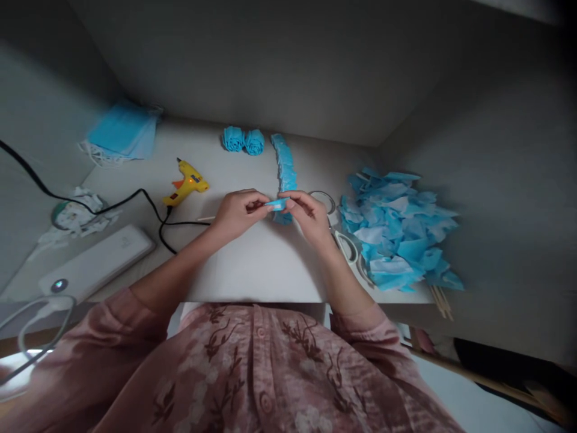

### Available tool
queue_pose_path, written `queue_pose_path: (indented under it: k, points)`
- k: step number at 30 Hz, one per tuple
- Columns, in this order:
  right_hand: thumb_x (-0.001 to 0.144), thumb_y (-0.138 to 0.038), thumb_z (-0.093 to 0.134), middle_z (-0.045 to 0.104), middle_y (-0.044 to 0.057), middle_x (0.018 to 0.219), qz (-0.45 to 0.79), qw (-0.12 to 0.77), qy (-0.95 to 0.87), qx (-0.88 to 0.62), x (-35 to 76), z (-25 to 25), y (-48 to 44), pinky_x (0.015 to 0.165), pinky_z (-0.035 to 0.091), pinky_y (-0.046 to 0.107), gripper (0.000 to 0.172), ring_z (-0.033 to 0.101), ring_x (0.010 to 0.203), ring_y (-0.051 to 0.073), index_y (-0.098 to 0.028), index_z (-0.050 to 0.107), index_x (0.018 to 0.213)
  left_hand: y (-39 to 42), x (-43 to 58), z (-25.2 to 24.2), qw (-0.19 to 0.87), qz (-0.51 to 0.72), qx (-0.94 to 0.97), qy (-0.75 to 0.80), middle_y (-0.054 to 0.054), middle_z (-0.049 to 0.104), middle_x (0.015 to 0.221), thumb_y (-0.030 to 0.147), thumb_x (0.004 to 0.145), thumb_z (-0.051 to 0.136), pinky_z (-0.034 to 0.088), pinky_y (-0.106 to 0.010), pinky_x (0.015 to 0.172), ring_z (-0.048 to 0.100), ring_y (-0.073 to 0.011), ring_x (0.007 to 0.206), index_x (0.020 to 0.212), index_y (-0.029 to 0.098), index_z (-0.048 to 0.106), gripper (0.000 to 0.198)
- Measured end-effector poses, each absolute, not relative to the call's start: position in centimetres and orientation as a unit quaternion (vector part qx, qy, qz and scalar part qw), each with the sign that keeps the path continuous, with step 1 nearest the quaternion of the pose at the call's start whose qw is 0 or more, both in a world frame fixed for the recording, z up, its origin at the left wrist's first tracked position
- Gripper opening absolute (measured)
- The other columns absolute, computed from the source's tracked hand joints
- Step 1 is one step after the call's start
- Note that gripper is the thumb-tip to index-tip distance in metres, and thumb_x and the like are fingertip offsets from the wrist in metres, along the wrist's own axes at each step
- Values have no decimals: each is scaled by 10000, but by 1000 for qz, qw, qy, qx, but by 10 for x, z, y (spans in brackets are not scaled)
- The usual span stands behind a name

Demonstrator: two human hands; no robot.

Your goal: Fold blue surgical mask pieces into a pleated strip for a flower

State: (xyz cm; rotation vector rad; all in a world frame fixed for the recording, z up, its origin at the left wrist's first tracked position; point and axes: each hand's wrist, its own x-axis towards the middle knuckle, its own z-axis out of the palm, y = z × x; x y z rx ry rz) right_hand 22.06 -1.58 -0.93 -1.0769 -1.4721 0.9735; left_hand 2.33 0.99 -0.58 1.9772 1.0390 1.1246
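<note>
Between my two hands, over the middle of the table, is a small folded piece of blue mask fabric [277, 205]. My left hand [241, 210] pinches its left end between thumb and fingers. The right end is pinched by my right hand [310, 213]. Just behind and partly under my fingers lies a row of folded blue fabric pieces [284, 161], running away from me. Two blue fabric roses [244, 141] sit side by side farther back. White-handled scissors [346, 246] lie by my right wrist, partly hidden.
A large pile of cut blue fabric [399, 225] covers the right side, with thin wooden sticks [442, 302] under it. A yellow glue gun [187, 183], its black cord [144, 193], a white power bank [99, 261], white scraps [79, 213] and stacked face masks [122, 129] are at left.
</note>
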Motion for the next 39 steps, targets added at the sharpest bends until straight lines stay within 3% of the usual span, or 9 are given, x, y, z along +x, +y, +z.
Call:
queue_pose_path:
  k: [4, 9, 14, 22, 26, 30, 39]
  points:
    - [805, -582, 742, 731, 46, 1015, 354, 495, -645, -462, 217, -13, -16, 800, 557, 303, 480, 675, 895, 168, -238, 714, 1140, 9, 25, -8, 286, 420, 766, 394, 11, 653, 685, 236, 806, 648, 393, -220, 584, 536, -97, 605, 775, 168, 703, 93]
    - [867, -495, 710, 740, 33, 980, 305, 479, -673, -474, 213, -14, -17, 812, 546, 298, 385, 671, 839, 153, -229, 709, 1146, 10, 25, -10, 274, 398, 788, 381, 18, 637, 692, 220, 805, 632, 390, -221, 591, 521, -96, 608, 780, 172, 685, 75]
    - [891, -538, 672, 750, 40, 1062, 292, 470, -689, -468, 213, -13, -18, 852, 551, 315, 413, 683, 900, 171, -249, 708, 1184, 11, 24, -8, 272, 393, 795, 373, 20, 638, 690, 218, 815, 631, 389, -222, 591, 518, -95, 605, 773, 175, 676, 74]
    - [945, -598, 567, 729, 27, 932, 348, 510, -636, -464, 225, -17, -11, 794, 583, 316, 523, 691, 804, 159, -277, 621, 1354, 14, 20, -6, 289, 408, 761, 415, 19, 644, 680, 290, 848, 654, 358, -237, 574, 491, -97, 582, 777, 172, 704, 146]
    - [925, -600, 596, 747, 49, 1060, 371, 544, -604, -449, 229, -13, -10, 855, 600, 342, 510, 703, 911, 176, -285, 642, 1324, 16, 16, -5, 270, 422, 761, 412, 12, 632, 677, 340, 883, 649, 345, -253, 573, 497, -109, 585, 813, 178, 734, 197]
    - [872, -601, 666, 731, 65, 1147, 396, 507, -619, -450, 226, -14, -12, 896, 592, 356, 533, 687, 1039, 204, -284, 668, 1301, 17, 15, -5, 232, 406, 795, 386, -1, 626, 672, 348, 927, 610, 365, -261, 594, 536, -128, 615, 828, 188, 754, 237]
    - [864, -470, 688, 759, 42, 1159, 371, 470, -652, -465, 224, -13, -13, 884, 565, 334, 362, 685, 987, 189, -263, 752, 1155, 14, 14, -6, 137, 351, 844, 381, -46, 739, 855, 305, 976, 532, 439, -282, 700, 653, -176, 778, 1004, 213, 783, 269]
